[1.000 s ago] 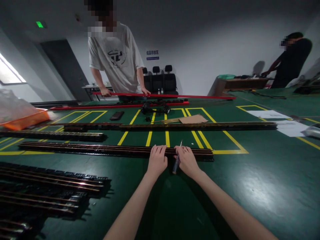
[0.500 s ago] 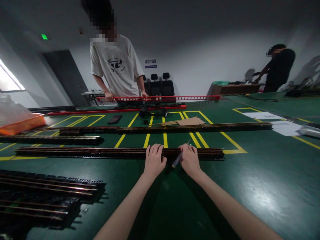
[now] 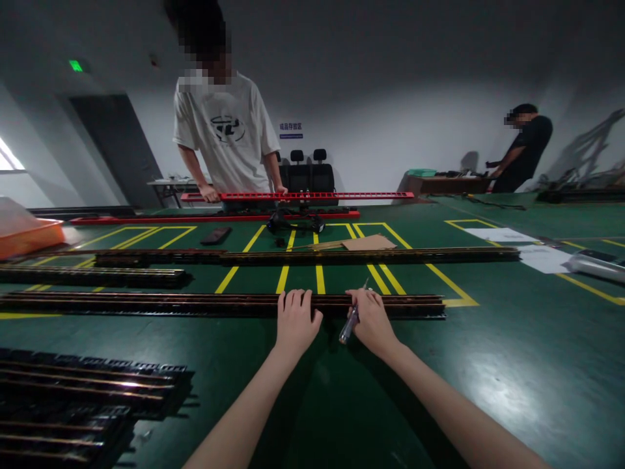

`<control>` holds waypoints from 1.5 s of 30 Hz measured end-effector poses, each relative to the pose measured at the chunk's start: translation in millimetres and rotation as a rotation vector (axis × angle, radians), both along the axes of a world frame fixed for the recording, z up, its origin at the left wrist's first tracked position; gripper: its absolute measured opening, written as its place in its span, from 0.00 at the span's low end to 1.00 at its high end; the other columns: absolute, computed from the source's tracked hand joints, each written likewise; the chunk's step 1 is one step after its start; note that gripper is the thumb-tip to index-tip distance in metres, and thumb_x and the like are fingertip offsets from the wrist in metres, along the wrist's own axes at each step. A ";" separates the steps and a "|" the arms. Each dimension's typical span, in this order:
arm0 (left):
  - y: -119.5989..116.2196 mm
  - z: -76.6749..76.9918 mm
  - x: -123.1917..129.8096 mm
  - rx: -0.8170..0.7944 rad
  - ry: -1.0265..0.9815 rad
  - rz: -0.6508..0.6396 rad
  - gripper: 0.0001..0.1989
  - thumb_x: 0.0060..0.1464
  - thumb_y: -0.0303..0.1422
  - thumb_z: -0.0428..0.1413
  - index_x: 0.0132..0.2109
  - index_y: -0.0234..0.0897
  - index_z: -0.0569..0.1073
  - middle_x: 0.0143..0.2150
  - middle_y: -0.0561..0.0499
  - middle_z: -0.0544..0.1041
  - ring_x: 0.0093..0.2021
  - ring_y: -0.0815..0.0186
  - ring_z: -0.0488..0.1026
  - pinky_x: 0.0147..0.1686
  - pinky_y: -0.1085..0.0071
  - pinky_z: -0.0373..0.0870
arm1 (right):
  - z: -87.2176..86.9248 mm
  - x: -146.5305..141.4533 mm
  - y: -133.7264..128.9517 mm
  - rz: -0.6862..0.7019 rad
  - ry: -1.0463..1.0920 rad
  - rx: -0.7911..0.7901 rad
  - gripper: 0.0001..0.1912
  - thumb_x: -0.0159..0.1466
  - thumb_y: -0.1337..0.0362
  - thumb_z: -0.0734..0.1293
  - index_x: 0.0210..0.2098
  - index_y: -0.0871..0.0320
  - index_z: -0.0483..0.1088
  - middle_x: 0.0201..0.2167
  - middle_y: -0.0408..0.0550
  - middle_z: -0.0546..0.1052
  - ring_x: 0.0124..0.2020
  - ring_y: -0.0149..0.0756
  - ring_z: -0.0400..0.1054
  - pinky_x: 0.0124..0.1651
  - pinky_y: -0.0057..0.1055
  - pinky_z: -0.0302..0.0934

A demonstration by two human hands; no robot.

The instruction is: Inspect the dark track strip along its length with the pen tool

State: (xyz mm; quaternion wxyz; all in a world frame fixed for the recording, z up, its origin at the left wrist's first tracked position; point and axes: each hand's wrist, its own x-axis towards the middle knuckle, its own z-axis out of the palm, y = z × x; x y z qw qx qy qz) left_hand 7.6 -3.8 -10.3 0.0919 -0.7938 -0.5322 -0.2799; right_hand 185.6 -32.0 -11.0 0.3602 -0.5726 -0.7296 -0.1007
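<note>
A long black rail with copper-coloured strips runs across the green table in front of me. My left hand grips it near the middle, fingers bent over the top and thumb on the near side. In my right hand is a screwdriver with a clear handle. Its handle points down toward me, and its thin shaft sticks up past the fingers. The right hand's fingertips rest at the same rail, a little right of the left hand. What the fingertips touch there is partly hidden.
More black rails lie at the lower left, and another long one lies farther back. Beyond stand a phone, cardboard and papers. Across the table a person holds a red slotted bar. An orange bin sits left.
My view has shifted slightly. The screwdriver is tilted a bit more upright in my right hand. My left hand keeps its hold on the rail.
</note>
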 end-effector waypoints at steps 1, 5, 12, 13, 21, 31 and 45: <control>-0.2 -0.1 0.1 0.004 -0.002 0.000 0.18 0.56 0.33 0.48 0.52 0.33 0.71 0.50 0.42 0.75 0.53 0.55 0.69 0.60 0.50 0.58 | -0.5 0.3 0.5 -0.012 -0.019 -0.002 0.15 0.50 0.78 0.58 0.34 0.55 0.56 0.37 0.52 0.76 0.41 0.45 0.69 0.49 0.43 0.55; -0.6 0.7 0.0 0.002 -0.004 0.003 0.18 0.56 0.33 0.49 0.52 0.34 0.71 0.50 0.42 0.75 0.53 0.54 0.69 0.59 0.49 0.58 | -0.9 -0.6 2.8 -0.061 -0.060 -0.026 0.16 0.49 0.79 0.58 0.34 0.55 0.57 0.35 0.51 0.76 0.40 0.45 0.70 0.48 0.41 0.54; -4.1 4.9 1.0 -0.009 -0.015 -0.027 0.19 0.56 0.35 0.50 0.53 0.36 0.70 0.51 0.42 0.74 0.54 0.54 0.67 0.61 0.48 0.55 | 2.2 -13.6 3.1 -0.097 -0.040 -0.003 0.16 0.52 0.81 0.55 0.34 0.55 0.56 0.37 0.51 0.77 0.41 0.44 0.70 0.51 0.42 0.50; -4.7 5.0 1.2 0.000 -0.018 -0.026 0.19 0.56 0.34 0.50 0.54 0.35 0.70 0.52 0.42 0.73 0.55 0.53 0.67 0.61 0.48 0.54 | 2.7 -13.4 2.6 -0.125 -0.038 0.001 0.16 0.52 0.81 0.56 0.33 0.55 0.56 0.36 0.51 0.77 0.41 0.45 0.70 0.51 0.43 0.49; -3.9 2.0 1.9 -0.015 0.001 -0.009 0.20 0.56 0.34 0.49 0.55 0.33 0.69 0.54 0.40 0.72 0.58 0.51 0.65 0.61 0.46 0.54 | 2.7 -1.4 0.3 -0.184 0.028 0.031 0.16 0.50 0.81 0.56 0.31 0.53 0.54 0.35 0.52 0.77 0.40 0.48 0.69 0.49 0.44 0.53; -4.2 2.5 1.5 -0.036 -0.004 -0.011 0.21 0.56 0.34 0.49 0.55 0.33 0.68 0.54 0.41 0.72 0.57 0.52 0.65 0.62 0.48 0.53 | -0.3 -8.1 4.5 -0.127 -0.006 0.013 0.12 0.52 0.74 0.60 0.33 0.54 0.56 0.35 0.52 0.77 0.40 0.49 0.69 0.49 0.44 0.53; -5.6 4.1 0.4 -0.060 0.007 -0.007 0.22 0.57 0.33 0.48 0.57 0.31 0.67 0.56 0.39 0.70 0.60 0.51 0.62 0.63 0.47 0.51 | 7.5 -4.4 0.0 -0.195 0.051 0.065 0.17 0.47 0.80 0.58 0.32 0.54 0.56 0.38 0.52 0.76 0.41 0.47 0.68 0.47 0.42 0.52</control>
